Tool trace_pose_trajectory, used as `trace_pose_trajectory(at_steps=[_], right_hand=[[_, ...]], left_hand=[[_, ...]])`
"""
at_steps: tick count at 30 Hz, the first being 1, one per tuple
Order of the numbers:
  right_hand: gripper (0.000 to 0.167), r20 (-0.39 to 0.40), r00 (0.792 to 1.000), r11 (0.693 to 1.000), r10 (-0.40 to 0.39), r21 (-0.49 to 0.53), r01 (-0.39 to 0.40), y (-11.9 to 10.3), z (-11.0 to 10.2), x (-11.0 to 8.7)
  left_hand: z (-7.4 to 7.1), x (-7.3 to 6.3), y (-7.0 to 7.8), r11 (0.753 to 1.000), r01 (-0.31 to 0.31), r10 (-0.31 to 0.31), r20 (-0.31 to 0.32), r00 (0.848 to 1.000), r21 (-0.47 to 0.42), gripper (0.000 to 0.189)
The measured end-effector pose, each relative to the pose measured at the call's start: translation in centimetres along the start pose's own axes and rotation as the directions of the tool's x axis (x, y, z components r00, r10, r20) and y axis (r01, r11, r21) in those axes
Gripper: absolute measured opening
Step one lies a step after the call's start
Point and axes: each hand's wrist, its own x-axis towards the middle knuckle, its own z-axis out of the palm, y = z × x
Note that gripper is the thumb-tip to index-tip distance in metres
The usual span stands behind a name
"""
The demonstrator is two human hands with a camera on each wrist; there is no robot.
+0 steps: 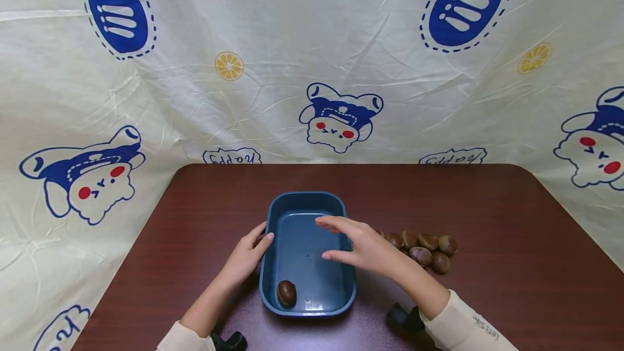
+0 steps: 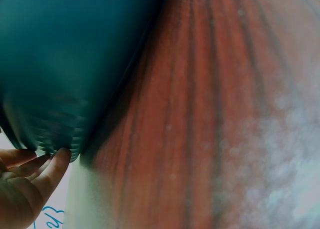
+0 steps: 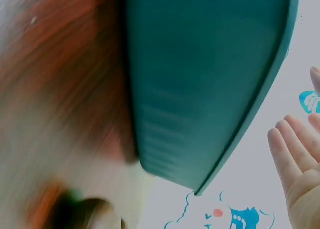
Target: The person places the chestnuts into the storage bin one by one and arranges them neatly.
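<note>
A blue plastic box (image 1: 307, 310) stands on the table, with one brown chestnut (image 1: 286, 293) lying in its near left corner. My left hand (image 1: 247, 253) holds the box at its left side, thumb at the rim and fingers against the outer wall. The left wrist view shows those fingertips (image 2: 62, 156) touching the box. Above the right half of the box hovers my right hand (image 1: 363, 245), thumb and fingers spread apart with nothing between them. Right of the box lies a group of chestnuts (image 1: 421, 256), partly hidden behind the right hand and forearm.
The brown wooden table (image 1: 487, 205) has rounded far corners. Behind it hangs a pale printed cloth (image 1: 273, 107). Dark wrist-worn devices (image 1: 404, 317) sit below both wrists. Blurred brown shapes (image 3: 92, 211), probably chestnuts, appear low in the right wrist view.
</note>
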Motion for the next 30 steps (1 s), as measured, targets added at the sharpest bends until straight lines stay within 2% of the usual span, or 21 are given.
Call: trace_pose_trajectory(at_steps=[10,14,19,30], right_hand=[[0.061,-0.112,0.994,0.999,0.007,-0.040,-0.012,1.6,-1.2,-1.6],[0.060,-0.153,0.987,0.999,0.043,-0.021,-0.047,2.4,-1.9,-2.6],[0.058,-0.201,0.977,0.997,0.075,0.013,-0.073,3.4,-2.8,-4.1],[0.061,-0.312,0.944,0.986,0.112,-0.082,-0.144,5.3,-4.7,-7.2]], left_hand=[[0.0,0.1,-0.1,1.000,0.005,-0.005,-0.009,1.000,0.006,0.047],[0.0,0.0,-0.1,1.000,0.005,-0.005,-0.005,1.000,0.002,0.047],[0.0,0.0,-0.1,1.000,0.014,-0.014,-0.003,1.000,0.002,0.047],[0.0,0.1,-0.1,1.000,0.000,0.000,0.001,1.000,-0.015,0.047]])
